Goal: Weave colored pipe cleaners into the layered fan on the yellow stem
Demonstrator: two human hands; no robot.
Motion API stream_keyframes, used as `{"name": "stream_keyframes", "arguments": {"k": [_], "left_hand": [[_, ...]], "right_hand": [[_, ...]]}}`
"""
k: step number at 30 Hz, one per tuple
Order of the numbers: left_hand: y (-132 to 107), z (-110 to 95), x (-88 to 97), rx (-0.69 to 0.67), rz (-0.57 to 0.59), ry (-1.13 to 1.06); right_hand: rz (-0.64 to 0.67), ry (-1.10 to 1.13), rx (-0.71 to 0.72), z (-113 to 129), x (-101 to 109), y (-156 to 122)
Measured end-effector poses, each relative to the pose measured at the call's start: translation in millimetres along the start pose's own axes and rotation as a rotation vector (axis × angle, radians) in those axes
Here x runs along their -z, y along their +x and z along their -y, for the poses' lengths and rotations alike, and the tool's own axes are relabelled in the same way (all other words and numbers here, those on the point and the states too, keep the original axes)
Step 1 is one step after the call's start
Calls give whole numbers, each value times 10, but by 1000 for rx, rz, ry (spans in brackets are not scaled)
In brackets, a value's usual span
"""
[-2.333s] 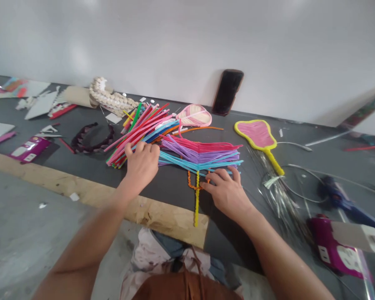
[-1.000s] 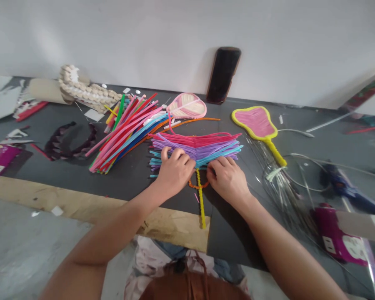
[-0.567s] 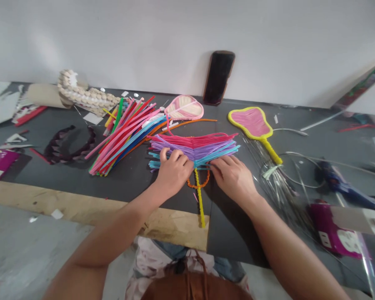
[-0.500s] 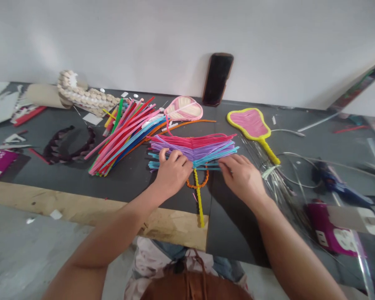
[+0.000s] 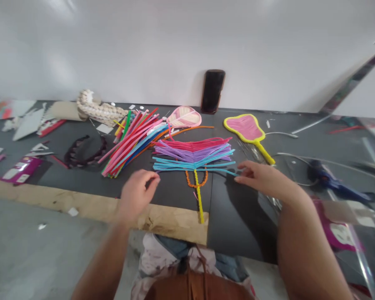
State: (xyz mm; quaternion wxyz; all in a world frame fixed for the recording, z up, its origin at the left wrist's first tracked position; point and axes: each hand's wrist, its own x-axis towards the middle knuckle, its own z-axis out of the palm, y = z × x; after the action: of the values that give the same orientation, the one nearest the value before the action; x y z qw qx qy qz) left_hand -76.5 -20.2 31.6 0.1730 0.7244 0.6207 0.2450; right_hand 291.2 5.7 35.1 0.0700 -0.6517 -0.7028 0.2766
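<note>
Pink, purple and blue pipe cleaners form a fan [image 5: 193, 155] on the dark mat, bound to a yellow stem [image 5: 199, 202] with an orange loop [image 5: 196, 181]. My right hand [image 5: 262, 180] is at the fan's right edge, its fingertips pinched at the end of the lowest blue pipe cleaner [image 5: 228, 170]. My left hand [image 5: 136, 196] hovers over the mat's front edge, left of the stem, touching nothing. Its fingers are loosely curled, blurred by motion, and nothing shows in them.
A loose pile of coloured pipe cleaners [image 5: 134, 137] lies left of the fan. Behind are a pale pink leaf [image 5: 184, 117], a yellow-edged pink leaf [image 5: 247, 128] and a phone [image 5: 212, 91] against the wall. A dark headband [image 5: 84, 151], a blue glue gun [image 5: 331, 181] and a wooden board [image 5: 87, 204] are nearby.
My left hand has lifted off the fan and drawn back toward me. My right hand has slid right along the blue pipe cleaner to its end. The camera has tilted.
</note>
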Motion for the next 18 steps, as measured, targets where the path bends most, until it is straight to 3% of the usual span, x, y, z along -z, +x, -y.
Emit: {"name": "stream_keyframes", "arguments": {"k": [4, 7, 10, 15, 18], "left_hand": [[-257, -125, -267, 436, 311, -846], [-221, -270, -373, 620, 314, -1275], [-94, -349, -392, 661, 241, -1443], [-3, -363, -444, 679, 125, -1492], [-8, -357, -501, 677, 83, -1497]], "right_hand": [[50, 99, 27, -70, -52, 48], [52, 233, 45, -44, -57, 55], [32, 448, 71, 42, -55, 42], [75, 730, 29, 187, -49, 33], [-30, 785, -19, 224, -89, 71]]}}
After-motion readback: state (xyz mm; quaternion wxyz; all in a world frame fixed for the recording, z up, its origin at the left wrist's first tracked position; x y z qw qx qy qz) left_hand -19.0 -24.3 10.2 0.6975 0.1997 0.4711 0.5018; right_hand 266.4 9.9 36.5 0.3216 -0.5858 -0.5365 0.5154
